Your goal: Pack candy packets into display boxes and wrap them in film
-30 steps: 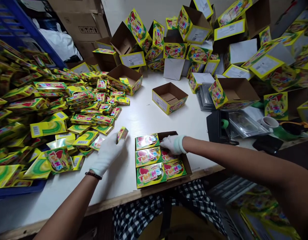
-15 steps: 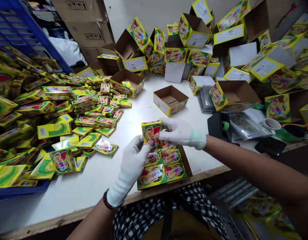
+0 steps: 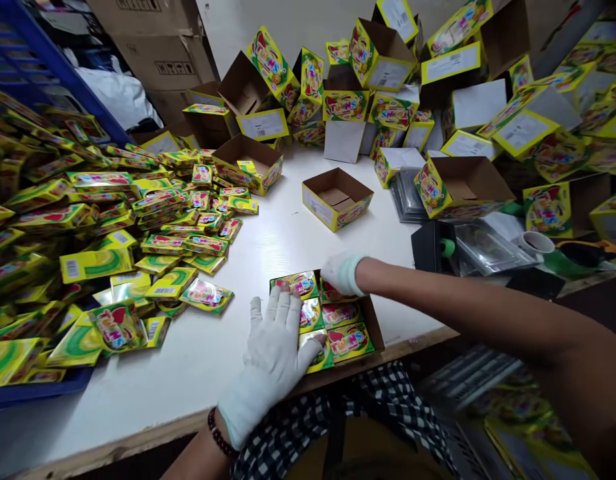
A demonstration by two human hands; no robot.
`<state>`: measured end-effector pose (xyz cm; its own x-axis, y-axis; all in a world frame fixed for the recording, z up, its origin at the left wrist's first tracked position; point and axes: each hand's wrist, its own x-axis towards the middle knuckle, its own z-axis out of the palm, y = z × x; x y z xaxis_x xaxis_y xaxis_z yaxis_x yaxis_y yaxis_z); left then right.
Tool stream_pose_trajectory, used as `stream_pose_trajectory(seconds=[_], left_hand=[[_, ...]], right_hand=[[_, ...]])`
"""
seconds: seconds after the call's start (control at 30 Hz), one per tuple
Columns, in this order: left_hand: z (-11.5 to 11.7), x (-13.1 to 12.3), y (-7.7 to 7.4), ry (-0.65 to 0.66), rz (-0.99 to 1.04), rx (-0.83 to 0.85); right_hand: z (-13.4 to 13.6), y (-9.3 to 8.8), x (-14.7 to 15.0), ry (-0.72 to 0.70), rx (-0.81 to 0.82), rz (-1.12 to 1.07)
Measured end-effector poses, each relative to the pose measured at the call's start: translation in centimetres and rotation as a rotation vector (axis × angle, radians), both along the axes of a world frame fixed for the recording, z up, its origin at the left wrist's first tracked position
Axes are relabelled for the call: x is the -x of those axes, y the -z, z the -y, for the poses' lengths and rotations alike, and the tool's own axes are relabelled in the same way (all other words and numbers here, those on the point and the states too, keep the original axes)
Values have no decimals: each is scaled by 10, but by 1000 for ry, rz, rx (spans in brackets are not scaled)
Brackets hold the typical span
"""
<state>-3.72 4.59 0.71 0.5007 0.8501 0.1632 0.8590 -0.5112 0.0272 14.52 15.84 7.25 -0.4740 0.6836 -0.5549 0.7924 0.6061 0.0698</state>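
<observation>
An open display carton [image 3: 375, 327] lies at the table's front edge, with small fruit-printed "TWINS" boxes [image 3: 349, 341] flat in rows inside it. My left hand [image 3: 275, 340], in a white glove, is open with fingers spread over the left side of these boxes. Its fingertips rest on the back-left box [image 3: 304, 283]. At the carton's back right is my gloved right hand [image 3: 342, 272], its fingers curled down over the back-right box [image 3: 333, 293]. The fingertips are hidden, and what they grip, if anything, cannot be made out.
A large heap of small boxes [image 3: 158, 243] spills from a blue crate [image 3: 18, 47] on the left. An empty carton [image 3: 338, 197] sits beyond my hands. More cartons [image 3: 388, 60] pile up at the back. A tape dispenser [image 3: 433, 247] and clear plastic trays [image 3: 493, 247] are on the right.
The small box held up between both hands has gone down into the carton. My left hand has opened flat over the boxes; my right hand has lowered to the carton's back right.
</observation>
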Motion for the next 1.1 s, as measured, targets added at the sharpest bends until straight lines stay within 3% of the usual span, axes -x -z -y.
stream_pose_trajectory(seconds=[0.1, 0.33, 0.47, 0.6, 0.73, 0.87, 1.0, 1.1], left_hand=[[0, 1, -2, 1, 36, 10], [8, 2, -9, -15, 144, 113], [5, 10, -11, 35, 207, 130], [-25, 55, -12, -37, 231, -21], [-69, 128, -4, -143, -119, -57], [-98, 177, 11, -72, -291, -15], [-104, 180, 21, -96, -278, -14], [-94, 157, 12, -140, 6, -77]], right_hand=[[7, 13, 4, 6, -30, -11], [37, 36, -24, 51, -265, -152], [44, 47, -21, 43, -256, -108], [46, 50, -16, 21, -269, -88], [46, 56, -11, 44, -237, -65], [52, 66, -9, 87, -186, -89], [63, 74, -11, 136, -246, -160], [62, 70, -18, 145, -154, -233]])
